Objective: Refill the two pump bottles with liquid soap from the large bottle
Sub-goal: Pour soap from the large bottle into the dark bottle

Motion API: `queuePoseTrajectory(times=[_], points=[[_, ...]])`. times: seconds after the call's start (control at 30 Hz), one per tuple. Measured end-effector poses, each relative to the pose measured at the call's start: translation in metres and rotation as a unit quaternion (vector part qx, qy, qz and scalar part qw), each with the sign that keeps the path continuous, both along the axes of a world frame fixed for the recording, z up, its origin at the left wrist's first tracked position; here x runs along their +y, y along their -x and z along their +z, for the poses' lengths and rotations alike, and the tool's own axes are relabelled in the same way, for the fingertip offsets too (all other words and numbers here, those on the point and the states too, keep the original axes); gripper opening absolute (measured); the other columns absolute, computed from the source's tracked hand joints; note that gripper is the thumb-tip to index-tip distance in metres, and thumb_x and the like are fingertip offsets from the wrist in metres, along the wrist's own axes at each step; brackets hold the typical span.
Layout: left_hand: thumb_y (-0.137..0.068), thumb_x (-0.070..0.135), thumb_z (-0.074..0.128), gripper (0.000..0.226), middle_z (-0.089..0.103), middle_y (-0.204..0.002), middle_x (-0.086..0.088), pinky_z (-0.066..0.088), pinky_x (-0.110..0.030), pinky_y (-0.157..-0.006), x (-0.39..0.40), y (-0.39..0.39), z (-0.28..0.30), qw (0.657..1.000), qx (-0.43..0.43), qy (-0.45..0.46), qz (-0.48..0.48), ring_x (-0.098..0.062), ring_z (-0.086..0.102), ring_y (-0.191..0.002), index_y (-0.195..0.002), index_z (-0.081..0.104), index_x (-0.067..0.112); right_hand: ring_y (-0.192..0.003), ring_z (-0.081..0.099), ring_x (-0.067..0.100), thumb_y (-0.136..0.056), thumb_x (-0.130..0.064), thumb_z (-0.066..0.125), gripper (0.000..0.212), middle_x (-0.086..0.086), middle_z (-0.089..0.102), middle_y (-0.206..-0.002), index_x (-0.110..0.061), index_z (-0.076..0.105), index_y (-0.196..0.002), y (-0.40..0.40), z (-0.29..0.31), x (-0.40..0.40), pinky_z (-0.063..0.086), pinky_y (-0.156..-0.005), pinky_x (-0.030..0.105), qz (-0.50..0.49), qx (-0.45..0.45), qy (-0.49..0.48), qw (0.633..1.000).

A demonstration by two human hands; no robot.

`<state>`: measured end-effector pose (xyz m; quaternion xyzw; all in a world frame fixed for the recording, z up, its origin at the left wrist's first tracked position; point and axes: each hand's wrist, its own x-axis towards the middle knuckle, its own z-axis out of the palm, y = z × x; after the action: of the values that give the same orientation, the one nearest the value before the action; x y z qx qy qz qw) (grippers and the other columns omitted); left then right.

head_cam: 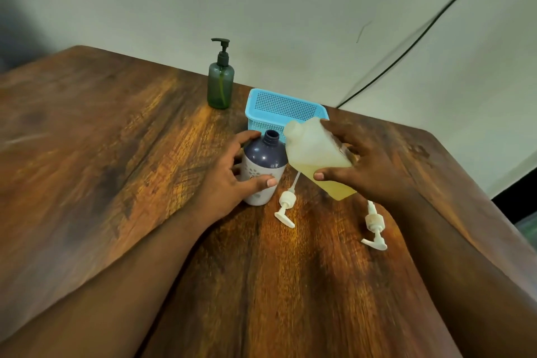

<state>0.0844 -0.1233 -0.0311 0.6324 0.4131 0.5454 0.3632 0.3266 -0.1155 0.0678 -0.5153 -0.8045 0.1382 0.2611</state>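
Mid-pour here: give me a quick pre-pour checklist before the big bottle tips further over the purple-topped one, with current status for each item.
1. Purple-topped bottle uncapped, neck open: ok.
2. Left hand steadying that bottle, upright on the table: ok.
3. Right hand gripping the large bottle, which is tilted with its mouth toward the open neck: ok.
4. Large bottle's mouth directly over the neck: not ok, it sits to the right of and slightly above it.
5. Large bottle's cap off: cannot tell, the mouth is blurred.
6. Two loose white pumps lie on the table, clear of the neck: ok.
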Motion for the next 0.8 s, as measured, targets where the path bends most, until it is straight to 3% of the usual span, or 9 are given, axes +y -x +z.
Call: queuePoseTrajectory(times=[0.13,0.27,0.4,0.57,0.8], points=[[-0.076,0.017,0.081,0.078,0.046,-0.134,0.017,0.044,-0.003,-0.086,0.001,0.001,0.001,1.0,0.018,0.001,-0.008,0.021,0.045,-0.113,-0.138,0.041,0.041,-0.111,0.037,0.002,-0.075,-0.031,0.078,0.076,-0.009,0.039,-0.14,-0.028,0.039,-0.14,0.002,0.014,-0.001,0.029,-0.069,-0.011,0.012,-0.059,-0.024,0.998],[-0.078,0.017,0.079,0.077,0.045,-0.139,0.011,0.041,-0.001,-0.085,0.003,0.002,0.002,0.999,0.024,0.003,-0.021,0.017,0.045,-0.117,-0.138,0.039,0.044,-0.117,0.038,0.005,-0.075,-0.032,0.076,0.075,-0.002,0.037,-0.148,-0.031,0.038,-0.139,0.005,0.022,0.003,0.03,-0.072,-0.011,0.027,-0.075,-0.021,0.997],[-0.079,0.021,0.079,0.076,0.043,-0.145,0.009,0.042,-0.005,-0.091,0.004,0.001,0.001,0.999,0.022,0.008,-0.044,0.006,0.044,-0.126,-0.138,0.039,0.046,-0.11,0.037,0.005,-0.078,-0.032,0.073,0.071,-0.009,0.039,-0.14,-0.042,0.029,-0.132,0.008,0.034,-0.001,0.028,-0.066,-0.012,0.023,-0.097,-0.013,0.995],[-0.08,0.021,0.077,0.075,0.042,-0.146,0.008,0.043,-0.007,-0.094,0.004,0.001,0.002,0.999,0.019,0.006,-0.047,0.001,0.044,-0.128,-0.14,0.038,0.044,-0.107,0.028,-0.002,-0.082,-0.03,0.069,0.072,-0.02,0.029,-0.124,-0.034,0.028,-0.14,0.011,0.049,-0.008,0.024,-0.062,-0.013,0.038,-0.151,-0.011,0.988],[-0.082,0.019,0.076,0.076,0.043,-0.146,0.007,0.045,-0.012,-0.096,0.004,0.003,0.0,0.998,0.006,0.011,-0.054,0.001,0.046,-0.128,-0.143,0.037,0.04,-0.107,0.027,-0.001,-0.081,-0.032,0.069,0.073,-0.017,0.034,-0.128,-0.034,0.028,-0.142,0.012,0.046,-0.003,0.026,-0.063,-0.013,0.037,-0.169,-0.006,0.985]])
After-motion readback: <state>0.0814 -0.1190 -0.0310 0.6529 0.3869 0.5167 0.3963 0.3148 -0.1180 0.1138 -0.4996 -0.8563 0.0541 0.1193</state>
